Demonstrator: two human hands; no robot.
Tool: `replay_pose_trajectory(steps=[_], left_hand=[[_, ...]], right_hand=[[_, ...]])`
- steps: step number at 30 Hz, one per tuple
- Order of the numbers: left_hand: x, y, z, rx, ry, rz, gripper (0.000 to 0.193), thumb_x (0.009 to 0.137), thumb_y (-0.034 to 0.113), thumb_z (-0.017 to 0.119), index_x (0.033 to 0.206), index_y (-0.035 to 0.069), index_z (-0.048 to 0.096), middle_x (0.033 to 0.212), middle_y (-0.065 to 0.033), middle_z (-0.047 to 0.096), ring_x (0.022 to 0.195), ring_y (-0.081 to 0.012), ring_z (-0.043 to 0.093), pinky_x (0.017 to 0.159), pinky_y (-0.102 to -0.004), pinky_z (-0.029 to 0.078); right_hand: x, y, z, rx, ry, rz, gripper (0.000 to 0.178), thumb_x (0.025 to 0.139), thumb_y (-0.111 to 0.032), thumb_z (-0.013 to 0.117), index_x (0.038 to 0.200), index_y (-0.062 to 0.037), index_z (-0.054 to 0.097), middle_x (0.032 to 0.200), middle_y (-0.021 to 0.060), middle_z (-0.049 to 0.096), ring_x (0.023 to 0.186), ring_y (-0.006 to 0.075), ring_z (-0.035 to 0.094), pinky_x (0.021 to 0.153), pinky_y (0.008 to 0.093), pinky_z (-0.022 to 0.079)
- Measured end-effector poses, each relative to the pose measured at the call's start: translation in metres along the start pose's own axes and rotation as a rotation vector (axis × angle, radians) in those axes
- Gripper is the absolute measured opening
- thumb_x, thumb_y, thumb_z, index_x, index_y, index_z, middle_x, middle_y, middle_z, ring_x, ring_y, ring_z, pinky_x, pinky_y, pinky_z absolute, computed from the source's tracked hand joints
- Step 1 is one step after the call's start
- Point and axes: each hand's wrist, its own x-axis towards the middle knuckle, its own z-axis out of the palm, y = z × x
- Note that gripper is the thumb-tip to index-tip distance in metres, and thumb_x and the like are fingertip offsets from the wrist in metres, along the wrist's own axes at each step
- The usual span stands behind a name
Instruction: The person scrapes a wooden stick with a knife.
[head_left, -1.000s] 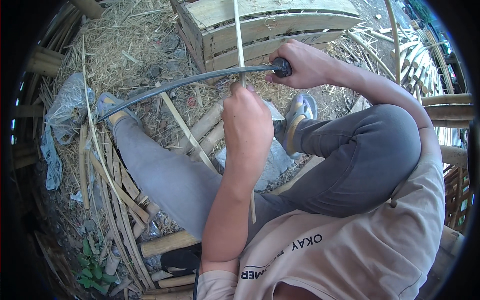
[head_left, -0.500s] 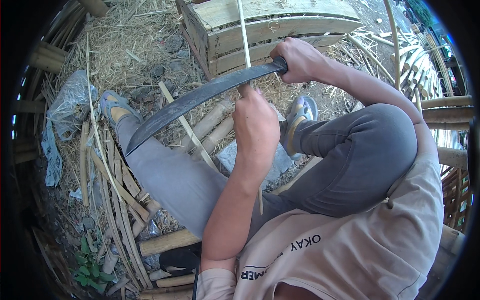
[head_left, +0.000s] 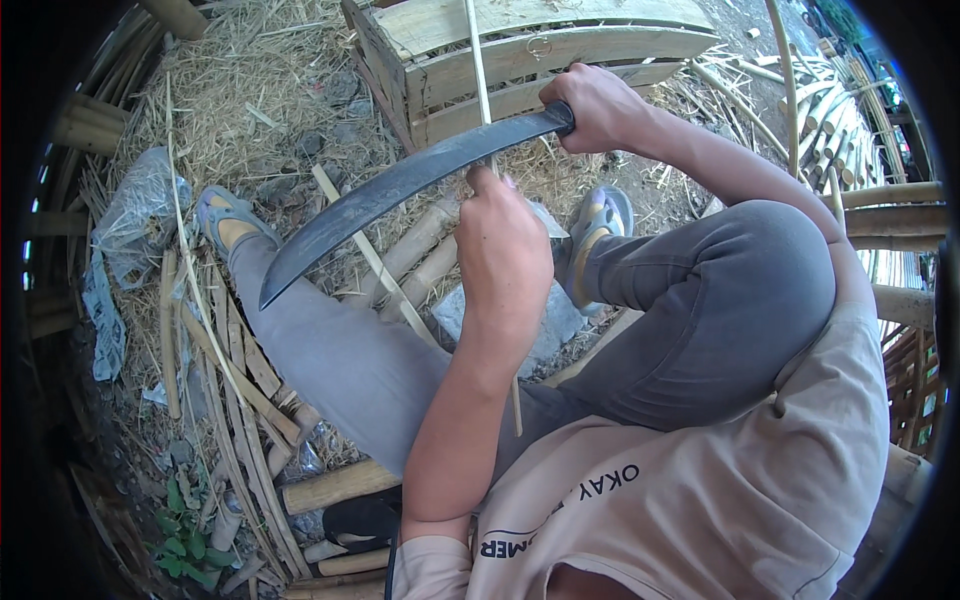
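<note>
My right hand is closed around the handle of a machete, above my raised right knee. Its long curved dark blade reaches left across the picture, the tip over my left shin. A thin pale bamboo strip runs from the top edge down behind the blade. My left hand grips that strip just below the blade, thumb pointing up. The strip's lower end comes out below the wrist, near my lap. Whether the blade's edge touches the strip I cannot tell.
A slatted wooden crate stands ahead. Another pale strip lies slanting beside my left leg, near thick bamboo pieces and a grey stone block. Plastic sheeting and long strips lie left; cut bamboo is piled at right.
The machete has moved slightly away from me along the strip, and more of its blade's face shows. My left hand still grips the strip in nearly the same place.
</note>
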Motion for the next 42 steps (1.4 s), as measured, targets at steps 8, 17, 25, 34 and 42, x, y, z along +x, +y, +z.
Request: replay_pose_trajectory(steps=[8,17,25,34,42], left_hand=[[-0.006,0.005,-0.013,0.024,-0.081,-0.029,0.020,0.101,0.007,0.045,0.101,-0.013,0.051,0.079,-0.0329,0.065,0.080,-0.0477,0.068,0.069,-0.0517,0.056],[0.000,0.000,-0.015,0.033,-0.104,-0.051,0.021,0.089,-0.003,0.053,0.104,-0.018,0.050,0.084,-0.0343,0.066,0.084,-0.0460,0.070,0.075,-0.0499,0.058],[0.002,-0.004,-0.016,0.068,-0.131,-0.077,0.022,0.090,-0.003,0.051,0.108,-0.016,0.049,0.091,-0.0353,0.065,0.090,-0.0479,0.068,0.079,-0.0514,0.057],[-0.002,-0.003,-0.016,0.037,-0.134,-0.071,0.020,0.093,0.000,0.048,0.107,-0.014,0.048,0.089,-0.0350,0.065,0.089,-0.0490,0.067,0.078,-0.0526,0.056],[-0.006,0.002,-0.019,0.046,-0.113,-0.065,0.019,0.098,0.003,0.045,0.106,-0.014,0.050,0.083,-0.0320,0.066,0.083,-0.0469,0.069,0.072,-0.0502,0.057]], right_hand=[[-0.002,0.076,0.014,0.094,0.077,0.282,0.016,0.071,-0.008,0.064,0.079,0.0055,0.069,0.069,0.0252,0.067,0.065,0.0397,0.067,0.068,0.0470,0.054],[-0.009,0.032,0.001,0.291,-0.017,0.166,0.030,0.082,-0.020,0.074,0.073,0.0067,0.064,0.065,0.0219,0.063,0.065,0.0349,0.065,0.064,0.0435,0.049],[0.002,-0.030,-0.018,0.156,-0.136,-0.132,0.019,0.075,-0.016,0.073,0.079,0.0020,0.069,0.073,0.0217,0.066,0.074,0.0400,0.067,0.067,0.0470,0.053],[0.009,-0.025,-0.005,0.049,0.055,-0.128,0.017,0.059,-0.007,0.063,0.073,0.0006,0.067,0.063,0.0226,0.060,0.066,0.0433,0.062,0.061,0.0487,0.049],[0.018,0.005,-0.001,0.055,0.123,0.003,0.020,0.062,-0.006,0.062,0.079,0.0030,0.069,0.069,0.0248,0.063,0.070,0.0433,0.064,0.066,0.0481,0.052]])
